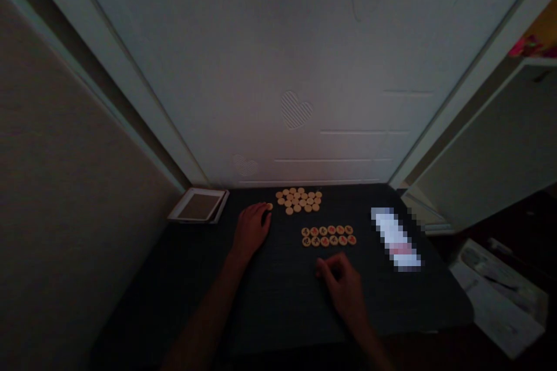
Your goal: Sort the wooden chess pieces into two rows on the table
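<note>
My left hand [253, 229] is closed at the fingertips on a round, pale Chinese chess piece [270, 207], left of a loose cluster of face-down Chinese chess pieces [296, 200]. Two neat rows of face-up Chinese chess pieces [328, 236], with red and dark characters, lie nearer to me on the right. Just below these rows, my right hand [342, 281] rests with its fingers curled and thumb against forefinger. Whatever its fingertips may hold is hidden.
On the dark table [278, 307], a framed flat object [199, 206] lies at the back left. A bright, pixelated phone-shaped object [395, 239] lies on the right. Behind rises a pale panel [261, 69] with heart patterns. A white box [500, 295] sits beyond the right edge.
</note>
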Motion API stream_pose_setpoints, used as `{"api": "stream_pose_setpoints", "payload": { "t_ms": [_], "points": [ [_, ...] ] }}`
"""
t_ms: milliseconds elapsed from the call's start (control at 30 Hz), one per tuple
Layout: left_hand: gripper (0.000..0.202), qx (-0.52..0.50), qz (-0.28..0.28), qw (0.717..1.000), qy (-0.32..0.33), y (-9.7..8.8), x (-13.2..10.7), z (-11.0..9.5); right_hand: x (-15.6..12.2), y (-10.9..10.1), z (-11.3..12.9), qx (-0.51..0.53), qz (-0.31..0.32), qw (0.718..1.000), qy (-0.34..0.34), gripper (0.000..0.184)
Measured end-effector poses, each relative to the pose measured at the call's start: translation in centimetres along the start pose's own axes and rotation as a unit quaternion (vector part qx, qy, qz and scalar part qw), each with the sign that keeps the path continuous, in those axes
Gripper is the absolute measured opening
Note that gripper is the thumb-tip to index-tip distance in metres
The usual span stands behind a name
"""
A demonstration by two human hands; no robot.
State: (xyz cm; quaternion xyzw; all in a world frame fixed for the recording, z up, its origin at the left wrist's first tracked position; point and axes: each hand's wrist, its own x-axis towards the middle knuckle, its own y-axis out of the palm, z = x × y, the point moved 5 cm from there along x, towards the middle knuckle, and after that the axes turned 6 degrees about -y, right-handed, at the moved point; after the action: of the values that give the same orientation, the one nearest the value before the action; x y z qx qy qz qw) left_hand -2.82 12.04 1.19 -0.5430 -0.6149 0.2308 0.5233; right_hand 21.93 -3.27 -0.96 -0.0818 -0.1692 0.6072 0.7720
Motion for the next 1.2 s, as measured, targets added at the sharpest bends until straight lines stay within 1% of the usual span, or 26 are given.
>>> {"api": "stream_pose_setpoints", "payload": {
  "t_ms": [100,200,333,400,467,533,600,667,733,767,833,1000,1100,1200],
  "points": [
    [0.026,-0.001,-0.003,1.000,-0.007,-0.3,-0.4,-0.2,0.0,0.1,0.2,-0.027,0.014,1.000,-0.008,0.035],
    [0.021,0.002,0.001,1.000,-0.028,-0.5,-0.2,-0.5,0.0,0.2,0.6,-0.045,0.019,0.999,-0.024,0.034],
    [0.012,-0.011,0.016,0.999,-0.032,-1.1,-0.2,-1.8,0.0,0.2,1.0,-0.034,0.024,0.998,-0.042,0.036],
    [0.013,-0.051,0.026,0.998,-0.039,-1.5,-0.9,-2.9,0.0,0.2,1.0,-0.033,0.019,0.998,-0.045,0.037],
    [0.016,-0.133,0.045,0.988,-0.059,-1.8,-2.2,-4.3,0.0,0.1,1.0,-0.035,0.010,0.998,-0.056,0.036],
    [0.018,-0.243,0.086,0.963,-0.079,-1.9,-4.0,-6.0,0.0,0.1,1.3,-0.035,0.004,0.996,-0.082,0.029],
    [0.020,-0.332,0.126,0.929,-0.104,-2.0,-6.0,-7.8,-0.1,0.2,1.8,-0.036,0.011,0.992,-0.121,0.023],
    [0.020,-0.404,0.173,0.891,-0.116,-1.9,-7.8,-9.5,-0.3,0.5,2.4,-0.037,0.031,0.985,-0.167,0.023],
    [0.022,-0.453,0.212,0.858,-0.121,-1.9,-9.2,-10.6,-0.5,0.7,2.9,-0.043,0.047,0.977,-0.205,0.022],
    [0.022,-0.466,0.221,0.847,-0.125,-1.9,-9.7,-10.8,-0.6,0.7,3.0,-0.047,0.050,0.973,-0.219,0.020],
    [0.022,-0.477,0.229,0.838,-0.134,-1.8,-10.2,-10.9,-0.8,0.8,3.1,-0.054,0.051,0.969,-0.235,0.015],
    [0.021,-0.466,0.231,0.841,-0.147,-1.6,-10.6,-10.3,-1.0,1.0,2.9,-0.065,0.060,0.968,-0.237,0.010],
    [0.021,-0.465,0.224,0.844,-0.148,-1.3,-10.7,-10.1,-1.0,1.1,2.9,-0.067,0.061,0.968,-0.232,0.010],
    [0.020,-0.474,0.205,0.842,-0.159,-0.9,-10.9,-9.9,-0.9,1.3,3.0,-0.065,0.073,0.966,-0.238,0.014]
  ]
}}
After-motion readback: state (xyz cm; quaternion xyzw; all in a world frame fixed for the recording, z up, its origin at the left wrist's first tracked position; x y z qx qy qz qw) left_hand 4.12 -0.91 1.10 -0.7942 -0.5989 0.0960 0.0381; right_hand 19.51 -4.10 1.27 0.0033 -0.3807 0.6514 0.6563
